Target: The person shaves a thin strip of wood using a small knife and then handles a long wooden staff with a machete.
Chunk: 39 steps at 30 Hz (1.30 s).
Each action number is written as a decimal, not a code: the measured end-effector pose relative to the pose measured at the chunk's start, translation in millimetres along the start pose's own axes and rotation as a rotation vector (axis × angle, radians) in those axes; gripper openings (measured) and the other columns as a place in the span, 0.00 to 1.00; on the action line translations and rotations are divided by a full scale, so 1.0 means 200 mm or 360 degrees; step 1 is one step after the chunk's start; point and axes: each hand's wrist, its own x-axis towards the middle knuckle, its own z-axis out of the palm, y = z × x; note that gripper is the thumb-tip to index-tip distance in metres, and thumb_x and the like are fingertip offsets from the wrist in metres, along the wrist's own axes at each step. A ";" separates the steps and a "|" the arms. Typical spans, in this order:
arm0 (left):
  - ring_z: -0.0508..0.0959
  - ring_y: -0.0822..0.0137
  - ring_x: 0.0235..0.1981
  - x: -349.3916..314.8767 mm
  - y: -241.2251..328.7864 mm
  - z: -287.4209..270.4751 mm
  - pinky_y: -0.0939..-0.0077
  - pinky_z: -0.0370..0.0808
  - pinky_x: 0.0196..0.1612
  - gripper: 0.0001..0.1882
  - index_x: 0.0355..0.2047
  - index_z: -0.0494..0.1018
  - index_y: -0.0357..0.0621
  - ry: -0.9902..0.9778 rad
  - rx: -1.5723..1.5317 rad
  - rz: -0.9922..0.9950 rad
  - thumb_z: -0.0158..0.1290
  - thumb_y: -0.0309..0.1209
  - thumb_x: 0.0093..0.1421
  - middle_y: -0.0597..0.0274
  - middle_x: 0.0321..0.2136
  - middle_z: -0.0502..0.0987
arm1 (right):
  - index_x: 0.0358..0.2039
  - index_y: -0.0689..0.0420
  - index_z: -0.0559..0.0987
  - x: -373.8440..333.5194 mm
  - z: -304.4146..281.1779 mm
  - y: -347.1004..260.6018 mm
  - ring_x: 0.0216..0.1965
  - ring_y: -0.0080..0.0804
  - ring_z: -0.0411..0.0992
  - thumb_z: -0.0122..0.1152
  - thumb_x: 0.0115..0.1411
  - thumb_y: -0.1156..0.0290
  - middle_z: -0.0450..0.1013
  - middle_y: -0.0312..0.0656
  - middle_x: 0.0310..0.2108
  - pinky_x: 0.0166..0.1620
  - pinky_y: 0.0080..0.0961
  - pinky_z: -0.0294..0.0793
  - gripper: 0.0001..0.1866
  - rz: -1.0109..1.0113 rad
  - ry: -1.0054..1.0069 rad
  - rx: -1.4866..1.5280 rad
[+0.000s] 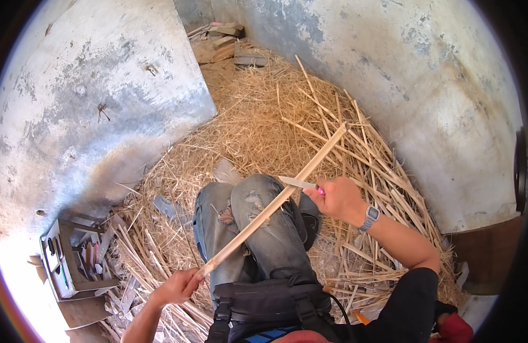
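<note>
Left hand is closed on the wood strip's near end. Strip slants across the thighs, far end free; lap likely doubles as bench. Right hand is wrapped round the knife, blade crossing the strip, probably for control; can't tell if it's touching.

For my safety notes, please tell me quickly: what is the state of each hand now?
Left hand: closed, holding the near end of the long pale strip.
Right hand: closed, holding the pink-handled knife.
</note>
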 end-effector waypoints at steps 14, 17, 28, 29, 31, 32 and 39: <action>0.75 0.62 0.20 0.14 0.12 0.00 0.66 0.72 0.27 0.17 0.35 0.72 0.42 0.0072 0.0094 0.0122 0.41 0.38 0.76 0.59 0.18 0.72 | 0.24 0.61 0.78 0.08 -0.11 -0.05 0.16 0.21 0.54 0.64 0.64 0.45 0.60 0.30 0.13 0.22 0.28 0.54 0.28 0.0292 0.0249 0.0741; 0.77 0.53 0.21 0.17 0.15 -0.01 0.61 0.72 0.28 0.14 0.37 0.73 0.41 0.0065 0.0101 0.0089 0.43 0.36 0.76 0.52 0.19 0.73 | 0.28 0.61 0.82 0.06 -0.04 -0.19 0.15 0.21 0.57 0.67 0.64 0.50 0.62 0.32 0.12 0.21 0.27 0.57 0.23 0.0222 0.0230 0.0878; 0.75 0.67 0.20 0.17 0.11 -0.01 0.68 0.72 0.26 0.17 0.35 0.72 0.41 0.0057 0.0095 0.0112 0.42 0.38 0.76 0.61 0.18 0.72 | 0.25 0.61 0.79 0.09 -0.04 0.02 0.15 0.20 0.57 0.65 0.67 0.67 0.63 0.33 0.13 0.21 0.26 0.56 0.14 0.0399 0.0843 0.0913; 0.74 0.67 0.20 0.16 0.12 -0.01 0.68 0.71 0.27 0.16 0.36 0.72 0.41 0.0048 0.0057 0.0091 0.42 0.38 0.77 0.61 0.18 0.72 | 0.25 0.61 0.78 0.09 -0.08 0.06 0.16 0.19 0.58 0.65 0.67 0.67 0.62 0.32 0.13 0.21 0.25 0.56 0.14 0.0471 0.0816 0.0848; 0.72 0.66 0.21 0.16 0.15 -0.01 0.68 0.70 0.28 0.16 0.36 0.72 0.42 0.0030 -0.0017 0.0056 0.43 0.38 0.77 0.61 0.19 0.71 | 0.25 0.61 0.78 0.10 -0.13 0.05 0.16 0.19 0.58 0.64 0.68 0.65 0.62 0.32 0.13 0.21 0.25 0.56 0.16 0.0516 0.0818 0.0779; 0.71 0.69 0.21 0.16 0.13 -0.01 0.69 0.70 0.27 0.16 0.36 0.72 0.42 -0.0022 -0.0128 0.0014 0.42 0.38 0.77 0.63 0.18 0.70 | 0.25 0.61 0.78 0.11 -0.14 0.02 0.16 0.20 0.58 0.62 0.69 0.63 0.61 0.32 0.13 0.22 0.26 0.56 0.17 0.0489 0.0847 0.0777; 0.68 0.76 0.21 0.17 0.07 -0.02 0.76 0.68 0.27 0.19 0.35 0.72 0.43 -0.0176 -0.0461 -0.0091 0.41 0.42 0.78 0.69 0.18 0.67 | 0.25 0.60 0.79 0.08 -0.12 0.05 0.14 0.39 0.63 0.46 0.75 0.49 0.64 0.42 0.11 0.22 0.39 0.61 0.30 0.0388 0.0423 0.0551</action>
